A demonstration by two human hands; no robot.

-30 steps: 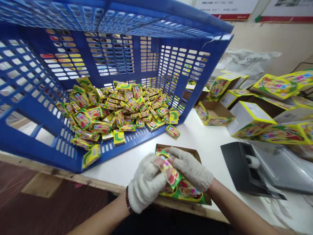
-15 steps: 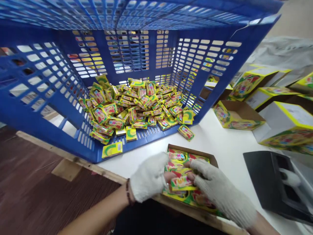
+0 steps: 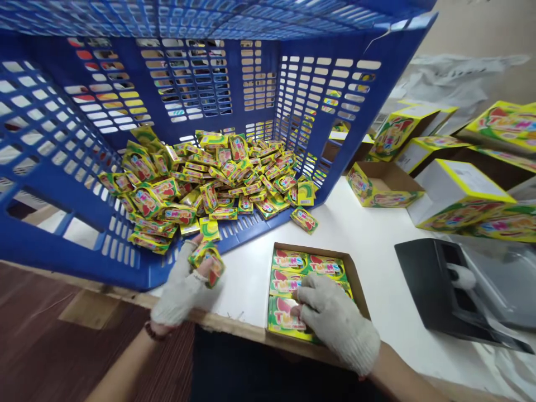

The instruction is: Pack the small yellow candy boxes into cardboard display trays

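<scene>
My left hand [image 3: 182,287], in a white knit glove with bare fingertips, is closed around a small yellow-green candy pack [image 3: 208,262] just in front of the blue crate [image 3: 247,230]. Inside the crate lies a loose heap of similar packs [image 3: 218,173]. My right hand [image 3: 335,321], gloved the same way, rests over a shallow open carton [image 3: 359,282] filled with rows of packs [image 3: 288,259]. Its bent fingers and thumb are apart and touch the packs' tops; its palm hides the carton's near right part.
One loose pack [image 3: 304,220] lies on the white table [image 3: 251,285] by the crate's edge. Open printed cartons [image 3: 385,187] and stacked boxes [image 3: 460,192] stand at the right. A black tape dispenser-like object [image 3: 431,285] sits nearer, beside clear plastic [image 3: 494,279].
My left hand has left the carton, moved left to the crate and taken hold of a pack. My right hand stays over the carton. The view has shifted slightly right.
</scene>
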